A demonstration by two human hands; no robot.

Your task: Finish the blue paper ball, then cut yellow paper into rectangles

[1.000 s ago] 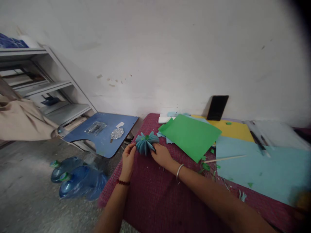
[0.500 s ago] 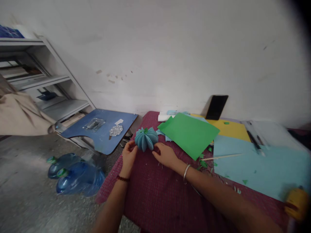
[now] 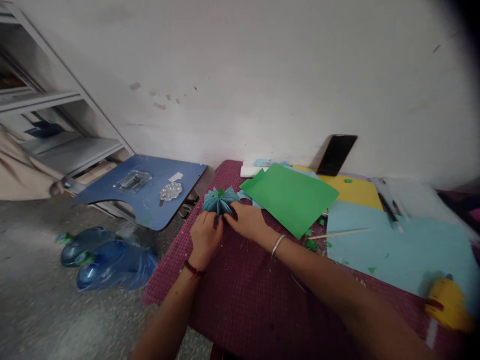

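Note:
A blue folded-paper ball with a green centre (image 3: 218, 199) sits near the far left edge of a table covered in a dark red cloth (image 3: 243, 290). My left hand (image 3: 204, 236) and my right hand (image 3: 245, 221) both close on its near side, fingers curled round the pleats. A red thread band is on my left wrist, a silver bangle on my right. The lower part of the ball is hidden behind my fingers.
Green (image 3: 290, 195), yellow (image 3: 356, 192) and light blue (image 3: 397, 247) paper sheets lie to the right, with a thin wooden stick (image 3: 339, 233), green scraps and a yellow tool (image 3: 448, 302). A black phone (image 3: 334, 154) leans on the wall. Left: a blue board (image 3: 146, 187), water bottles (image 3: 108, 257), metal shelves.
Both hands have closed in on the paper ball from its sides and now grip it together. The view has tilted down and to the right a little.

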